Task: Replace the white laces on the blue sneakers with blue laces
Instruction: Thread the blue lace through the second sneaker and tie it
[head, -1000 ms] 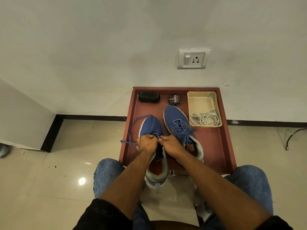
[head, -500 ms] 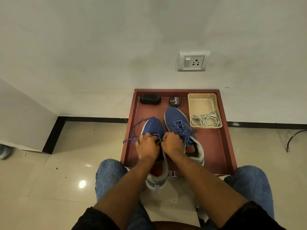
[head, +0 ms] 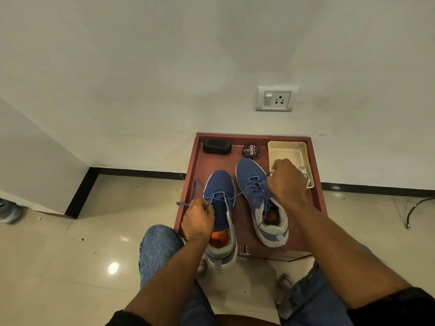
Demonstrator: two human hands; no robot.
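White wall backs the red tabletop (head: 237, 220); at its near left edge my left grip (head: 197, 220) pinches the left sneaker's (head: 220, 208) blue lace (head: 244, 192), while my right grip (head: 286, 182) pulls the other end taut across the right sneaker (head: 249, 175).

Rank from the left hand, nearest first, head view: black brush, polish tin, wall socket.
From the left hand:
1. black brush, tray's far-left corner.
2. polish tin, right of the brush on the tray's far edge.
3. wall socket, on the wall above the tray.

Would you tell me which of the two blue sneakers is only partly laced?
The left sneaker: one blue crossing near its toe, open below. The right sneaker is laced throughout.
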